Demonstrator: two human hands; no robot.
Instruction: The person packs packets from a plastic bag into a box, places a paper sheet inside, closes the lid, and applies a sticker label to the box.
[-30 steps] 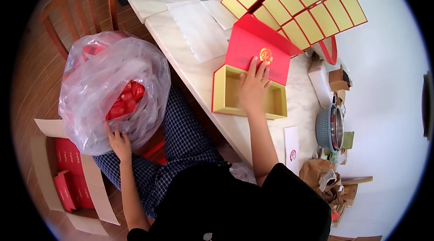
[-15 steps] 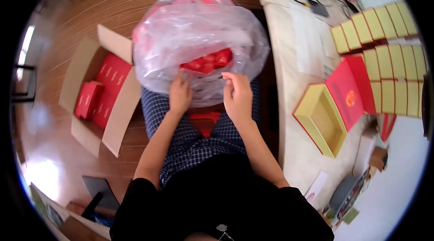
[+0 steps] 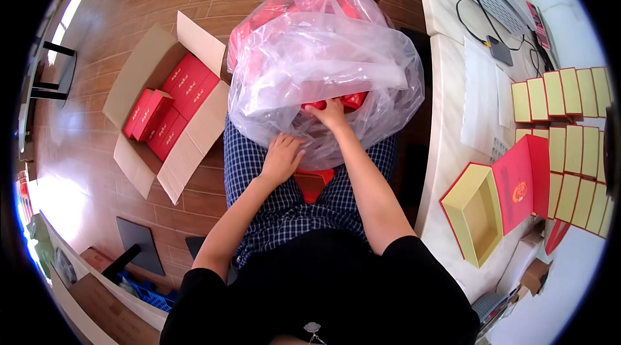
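Our right hand is the nearer one to the glossy red packets, its fingers dipping into the mouth of the clear plastic bag on our lap, where the packets lie just beyond and beside them; we cannot tell whether they grip one. Our left hand lies loose and palm down against the bag's near side, grasping nothing we can see. The bag's mouth stretches crosswise before us, while the open gift box sits on the table to our right, its long axis slanting toward us.
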